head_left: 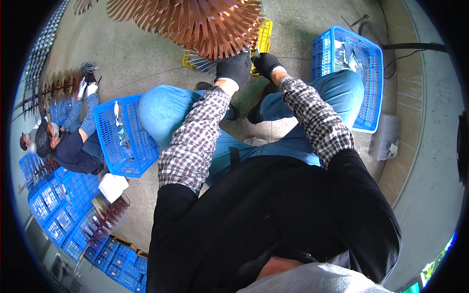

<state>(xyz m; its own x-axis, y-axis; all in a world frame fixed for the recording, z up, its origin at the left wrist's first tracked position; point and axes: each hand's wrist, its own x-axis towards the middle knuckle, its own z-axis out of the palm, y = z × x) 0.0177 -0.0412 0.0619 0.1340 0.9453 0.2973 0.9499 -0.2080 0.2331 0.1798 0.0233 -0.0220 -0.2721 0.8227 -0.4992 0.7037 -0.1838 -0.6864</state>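
A large rounded cluster of copper-coloured metal strips (pixel 195 24) hangs at the top of the view, its ends pointing down. My left hand (pixel 233 68), in a black glove, is curled closed at the lower right ends of these strips. Its fingertips are hidden, and I cannot make out what they grip. Close on its right, my right hand (pixel 266 65), also black-gloved, is closed in a pinch beside the strips; what it holds is too small to name. Behind both hands stands a yellow crate (pixel 265 36), and thin grey metal pieces (pixel 199 62) lie at its left part.
By my right knee stands a blue crate (pixel 372 93) holding silvery flat pieces. Another blue crate (pixel 146 141) is at my left knee. Farther left, a person (pixel 73 146) in white gloves works near more strips. Stacked blue crates (pixel 63 210) line the lower left.
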